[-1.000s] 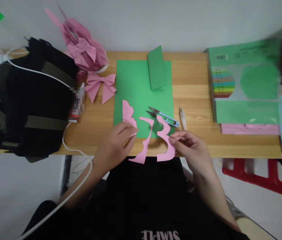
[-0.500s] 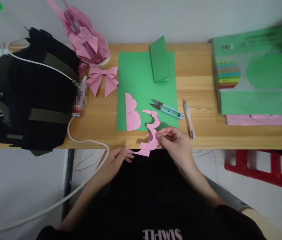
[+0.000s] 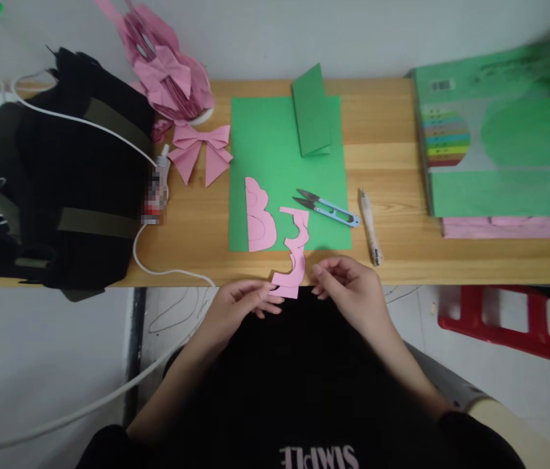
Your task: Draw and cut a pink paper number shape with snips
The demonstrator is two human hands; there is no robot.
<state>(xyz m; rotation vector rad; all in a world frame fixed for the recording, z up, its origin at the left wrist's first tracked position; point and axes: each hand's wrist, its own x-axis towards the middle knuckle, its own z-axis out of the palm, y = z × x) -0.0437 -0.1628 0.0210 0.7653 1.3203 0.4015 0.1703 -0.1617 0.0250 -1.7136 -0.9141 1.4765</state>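
A curvy strip of pink paper (image 3: 297,268) hangs over the table's front edge, its upper end lying on the green sheet (image 3: 269,143). My left hand (image 3: 240,303) pinches its lower left end between thumb and fingers. Just right of the strip, my right hand (image 3: 350,286) is loosely curled, with thumb and fingertips apart and nothing in it. A pink scalloped paper piece (image 3: 260,221) with drawn curves rests on the green sheet, left of the strip. Blue-handled thread snips (image 3: 328,210) lie above the strip, blades pointing left.
A folded green paper (image 3: 311,114) stands on the sheet. A pen (image 3: 370,228) lies to the right, beyond it a green paper pack (image 3: 494,137). Leftward are a pink paper bow (image 3: 201,153), a black bag (image 3: 64,176) and a white cable (image 3: 172,272).
My right hand has let go of the pink strip and moved slightly right. My left hand has shifted right along the table edge. The strip lies flatter and straighter.
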